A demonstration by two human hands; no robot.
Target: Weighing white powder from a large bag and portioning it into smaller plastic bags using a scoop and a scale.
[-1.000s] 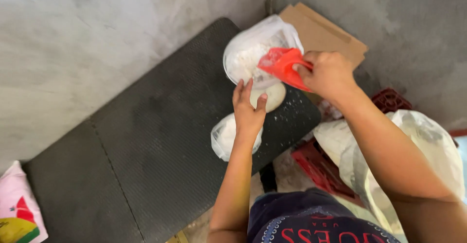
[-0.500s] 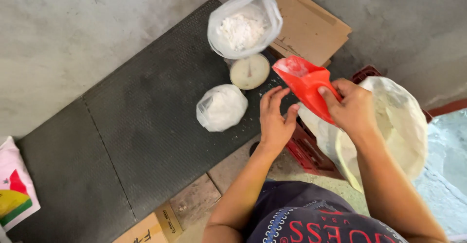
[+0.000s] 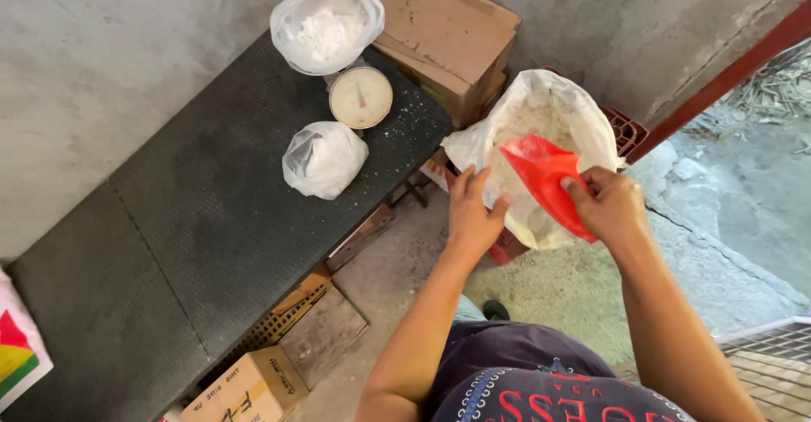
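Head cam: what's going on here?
A person's right hand holds a red scoop at the mouth of a big white sack of powder, while the left hand grips the sack's rim. On the dark bench stand a dial scale and two filled clear bags.

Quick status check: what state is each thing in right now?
Big sack: open, mouth held by left hand.
Red scoop: gripped by right hand, tipped down into the sack.
Bag on the scale: open, holding white powder.
Small bag: closed, lying on the bench.
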